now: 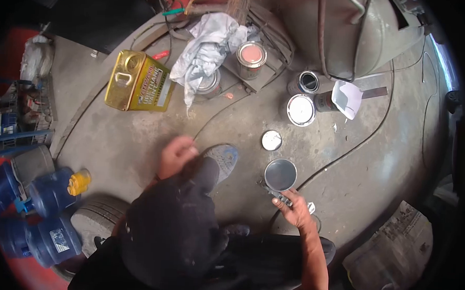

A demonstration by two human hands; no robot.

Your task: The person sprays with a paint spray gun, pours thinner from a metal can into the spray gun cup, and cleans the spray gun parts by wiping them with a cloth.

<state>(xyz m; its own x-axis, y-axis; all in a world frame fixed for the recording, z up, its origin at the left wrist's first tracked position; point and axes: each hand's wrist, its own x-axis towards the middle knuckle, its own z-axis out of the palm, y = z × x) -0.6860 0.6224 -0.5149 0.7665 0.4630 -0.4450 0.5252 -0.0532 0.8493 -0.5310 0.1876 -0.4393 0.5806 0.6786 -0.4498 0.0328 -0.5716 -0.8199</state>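
Observation:
My right hand (294, 209) is closed around the metal body of a spray gun (272, 191). On top of the gun sits an open round cup (280, 174) with a grey inside. My left hand (179, 152) is smeared by motion beside my knee and shoe, above the floor; its fingers look bent, but whether they hold anything is unclear. A small round white lid or tin (271, 140) lies on the floor just beyond the cup. Farther on stand an open can of white paint (301, 110), a can with a dark top (309, 82) and a tilted whitish container (347, 99).
A yellow paint thinner tin (139, 84) stands at left, near a crumpled white rag (208, 48) draped by a can (209, 84). A pink-topped can (251, 54) is behind. A hose (354, 150) crosses the floor. Blue water jugs (54, 238) and a tire (97, 219) are lower left.

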